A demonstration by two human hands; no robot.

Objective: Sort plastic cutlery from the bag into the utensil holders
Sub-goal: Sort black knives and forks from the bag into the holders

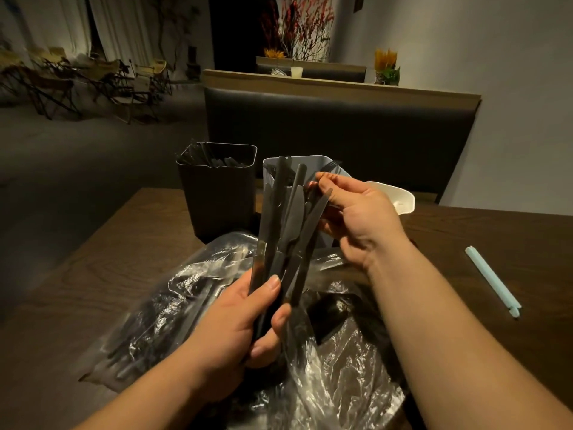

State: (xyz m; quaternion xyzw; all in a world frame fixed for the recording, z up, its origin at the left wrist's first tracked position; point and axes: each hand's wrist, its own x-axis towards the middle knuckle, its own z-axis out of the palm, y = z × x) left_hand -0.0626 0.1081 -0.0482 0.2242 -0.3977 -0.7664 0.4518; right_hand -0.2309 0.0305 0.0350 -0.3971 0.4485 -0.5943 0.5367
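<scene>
My left hand (248,324) grips a bundle of black plastic knives (288,225) upright by their handles, above a clear plastic bag (335,377) holding more dark cutlery. My right hand (356,218) pinches the tips at the top of the bundle. Behind them stand a black utensil holder (217,200) with black cutlery inside and a grey utensil holder (322,164) with a fork showing at its rim. The grey holder's lower part is hidden by the bundle and my right hand.
A white container (400,197) sits behind my right hand. A pale blue wrapped straw (493,280) lies on the brown wooden table (496,243) at the right. A dark booth seat faces the table; folding chairs stand far left.
</scene>
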